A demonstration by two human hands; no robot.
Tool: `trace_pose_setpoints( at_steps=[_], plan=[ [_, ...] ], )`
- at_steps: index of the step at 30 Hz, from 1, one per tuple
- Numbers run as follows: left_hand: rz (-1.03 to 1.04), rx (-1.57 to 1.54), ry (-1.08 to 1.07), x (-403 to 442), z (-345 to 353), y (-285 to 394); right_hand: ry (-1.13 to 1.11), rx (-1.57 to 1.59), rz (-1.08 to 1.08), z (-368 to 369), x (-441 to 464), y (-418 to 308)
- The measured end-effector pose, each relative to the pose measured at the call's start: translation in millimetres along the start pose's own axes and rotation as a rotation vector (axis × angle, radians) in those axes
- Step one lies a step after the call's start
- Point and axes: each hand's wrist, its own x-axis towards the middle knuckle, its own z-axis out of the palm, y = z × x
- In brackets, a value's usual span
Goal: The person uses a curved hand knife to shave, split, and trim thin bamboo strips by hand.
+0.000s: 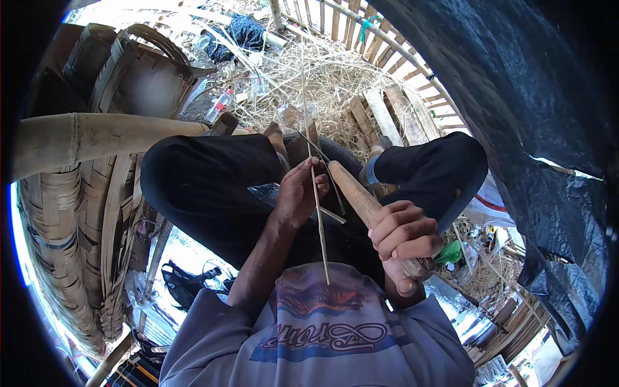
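My left hand (pixel 300 193) is closed, pinching a long thin bamboo strip (pixel 322 235) between thumb and fingers. The strip runs from near my shirt up past my knees towards the shavings. My right hand (pixel 405 238) is wrapped round the thick wooden handle of a knife (pixel 353 191). Its narrow dark blade (pixel 314 146) points up and left, close to the strip just beyond my left fingertips; I cannot tell whether they touch. Below the left hand, another thin strip lies across my lap, partly hidden.
A thick bamboo pole (pixel 97 135) juts in from the left above woven bamboo panels (pixel 61 238). Pale shavings (pixel 335 90) cover the ground past my feet. Wooden planks (pixel 403 109) lie ahead right. Black plastic sheeting (pixel 516 97) hangs on the right. A plastic bottle (pixel 219 105) lies ahead left.
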Motion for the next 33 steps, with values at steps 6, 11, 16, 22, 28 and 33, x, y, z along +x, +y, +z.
trace_pose_setpoints(
  at_steps=[6,11,16,22,28,33],
  plan=[
    [-0.127,-0.416,-0.192,-5.5,-1.0,4.9,-0.035,0.015,-0.01,-3.1,2.3,-0.6],
    [-0.194,-0.638,-0.247,-10.0,-0.4,8.6,-0.049,0.009,-0.001,-1.7,4.4,0.2],
    [-0.258,-0.574,-0.28,-7.5,-6.2,6.7,-0.16,0.043,-0.054,-2.8,8.1,5.8],
    [-0.19,-0.073,-0.005,-11.5,-15.4,8.3,-0.235,0.094,0.04,15.6,11.5,-12.5],
    [-0.119,0.231,0.217,-16.6,2.7,6.9,-0.288,0.051,0.059,21.8,11.5,4.8],
    [-0.14,0.128,0.176,-12.3,-11.7,7.6,-0.327,0.073,0.075,26.9,12.5,0.2]
  ],
)
